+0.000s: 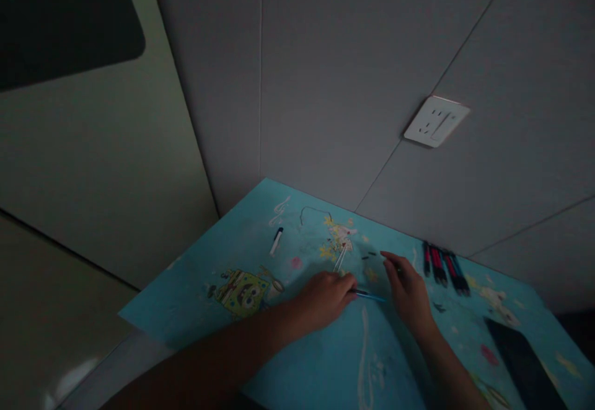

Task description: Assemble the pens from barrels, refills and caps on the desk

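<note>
My left hand point(325, 298) is closed around a slim blue pen-like stick point(370, 296), whose end points right toward my other hand. Just beyond its knuckles, thin whitish sticks point(341, 257) slant away over the table; whether the hand touches them I cannot tell. My right hand point(409, 292) hovers with thumb and index finger brought together; anything between them is too small and dark to name. A few small dark pieces point(369, 256) lie just left of its fingertips. Farther left rests a white marker with a dark cap point(276, 241).
The light blue table point(297, 373) has cartoon prints and meets a grey wall holding a white socket plate point(437, 121). Several red, black and blue pens point(444, 267) lie in a row at right. A dark flat slab point(523, 360) lies near the right front.
</note>
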Tool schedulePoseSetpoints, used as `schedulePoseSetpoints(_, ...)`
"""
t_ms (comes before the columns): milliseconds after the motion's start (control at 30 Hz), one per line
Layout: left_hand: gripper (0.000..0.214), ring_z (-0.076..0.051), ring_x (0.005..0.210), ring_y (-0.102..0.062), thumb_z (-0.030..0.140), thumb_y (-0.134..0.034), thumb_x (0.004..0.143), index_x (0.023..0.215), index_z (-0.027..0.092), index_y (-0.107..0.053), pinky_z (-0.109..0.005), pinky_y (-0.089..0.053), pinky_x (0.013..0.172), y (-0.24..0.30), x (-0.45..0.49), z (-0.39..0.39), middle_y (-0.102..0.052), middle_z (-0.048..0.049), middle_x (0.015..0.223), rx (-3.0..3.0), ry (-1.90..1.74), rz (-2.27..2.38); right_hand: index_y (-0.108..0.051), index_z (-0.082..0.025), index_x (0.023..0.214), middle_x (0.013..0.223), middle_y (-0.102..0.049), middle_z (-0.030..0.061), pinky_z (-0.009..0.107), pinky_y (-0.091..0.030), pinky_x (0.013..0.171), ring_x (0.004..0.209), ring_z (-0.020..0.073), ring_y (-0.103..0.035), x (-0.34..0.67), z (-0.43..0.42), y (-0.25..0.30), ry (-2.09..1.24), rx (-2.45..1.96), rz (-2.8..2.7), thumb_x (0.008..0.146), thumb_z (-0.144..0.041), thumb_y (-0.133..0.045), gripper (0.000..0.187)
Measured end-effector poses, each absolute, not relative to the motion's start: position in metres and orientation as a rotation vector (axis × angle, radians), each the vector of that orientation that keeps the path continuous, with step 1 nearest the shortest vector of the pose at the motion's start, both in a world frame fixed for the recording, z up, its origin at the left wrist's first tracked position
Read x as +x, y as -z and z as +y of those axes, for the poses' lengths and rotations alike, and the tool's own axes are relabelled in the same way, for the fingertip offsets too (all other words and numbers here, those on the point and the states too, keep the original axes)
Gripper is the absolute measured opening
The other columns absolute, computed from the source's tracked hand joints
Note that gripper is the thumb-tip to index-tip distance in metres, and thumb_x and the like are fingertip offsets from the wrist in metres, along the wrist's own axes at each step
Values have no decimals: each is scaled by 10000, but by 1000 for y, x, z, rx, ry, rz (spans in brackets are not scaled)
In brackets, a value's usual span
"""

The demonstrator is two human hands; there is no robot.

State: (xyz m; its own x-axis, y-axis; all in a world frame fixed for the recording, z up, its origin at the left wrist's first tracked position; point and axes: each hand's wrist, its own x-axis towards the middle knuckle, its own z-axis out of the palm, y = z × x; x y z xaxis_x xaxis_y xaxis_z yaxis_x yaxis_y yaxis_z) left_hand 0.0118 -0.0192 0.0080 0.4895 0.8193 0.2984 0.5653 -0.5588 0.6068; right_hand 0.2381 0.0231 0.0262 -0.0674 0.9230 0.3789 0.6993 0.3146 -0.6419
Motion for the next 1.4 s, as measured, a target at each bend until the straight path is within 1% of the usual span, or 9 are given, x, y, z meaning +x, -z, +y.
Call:
schedulePoseSetpoints(133,124,-195,916,-642,291,-525,945,1033,205,-546,-295,-479,816,-6,13,-21,-676,-35,955,2220,-832,1127,-655,-197,1080,922,-699,72,364,-502,758,818,226,-643,252,-11,-20,-617,-1541,-1482,904,-456,-537,334)
schedulePoseSetpoints(200,99,-189,930,-634,269,-521,945,1020,206,-535,-294,-474,838,-4,13,-20,-668,-34,972,2165,-868,1128,-662,-189,1046,930,-708,81,374,-508,781,832,234,-655,250,-17,-21,-701,-1485,-1378,872,-458,-591,328)
schedulePoseSetpoints(300,90,-181,925,-628,251,-504,946,1026,211,-522,-288,-473,828,0,13,-17,-660,-35,978,2055,-922,1148,-679,-188,1015,957,-718,86,390,-502,830,876,247,-662,243,-19,-24,-770,-1422,-1361,845,-451,-635,316)
schedulePoseSetpoints(467,100,-177,853,-627,277,-498,944,1021,216,-517,-283,-472,775,4,13,-16,-664,-30,921,1962,-896,1181,-708,-199,998,956,-729,74,356,-515,795,867,234,-670,237,-22,-27,-884,-1377,-1439,848,-437,-640,289)
schedulePoseSetpoints(733,115,-186,858,-630,306,-466,951,993,214,-520,-282,-452,781,1,13,-18,-675,-37,904,1917,-869,1148,-704,-204,991,966,-718,57,333,-494,825,893,207,-651,231,-23,-29,-886,-1326,-1429,884,-382,-612,228)
schedulePoseSetpoints(1000,114,-177,835,-638,315,-463,953,987,218,-512,-279,-448,774,-3,12,-19,-680,-18,877,1884,-876,1160,-707,-213,1011,844,-674,26,297,-485,707,755,163,-605,230,-24,-23,-904,-1238,-1465,895,-336,-601,199)
schedulePoseSetpoints(1200,113,-188,818,-612,289,-489,932,968,206,-557,-295,-459,758,5,12,-19,-650,-33,879,2010,-838,1204,-732,-239,1021,1014,-653,55,335,-482,876,949,176,-608,220,-35,-42,-915,-1025,-1561,920,-287,-592,178)
schedulePoseSetpoints(1333,180,-192,945,-608,263,-483,946,1107,215,-546,-317,-463,857,4,12,-20,-650,-55,1032,2086,-823,1097,-706,-270,1114,1023,-621,51,324,-494,859,967,169,-594,214,-42,-45,-905,-914,-1656,926,-256,-592,220)
schedulePoseSetpoints(1400,177,-189,968,-597,261,-468,961,1110,214,-552,-324,-456,884,2,11,-21,-642,-59,1052,2169,-796,1020,-663,-282,1193,1040,-611,52,323,-502,846,967,167,-590,213,-44,-43,-877,-886,-1698,930,-245,-585,277)
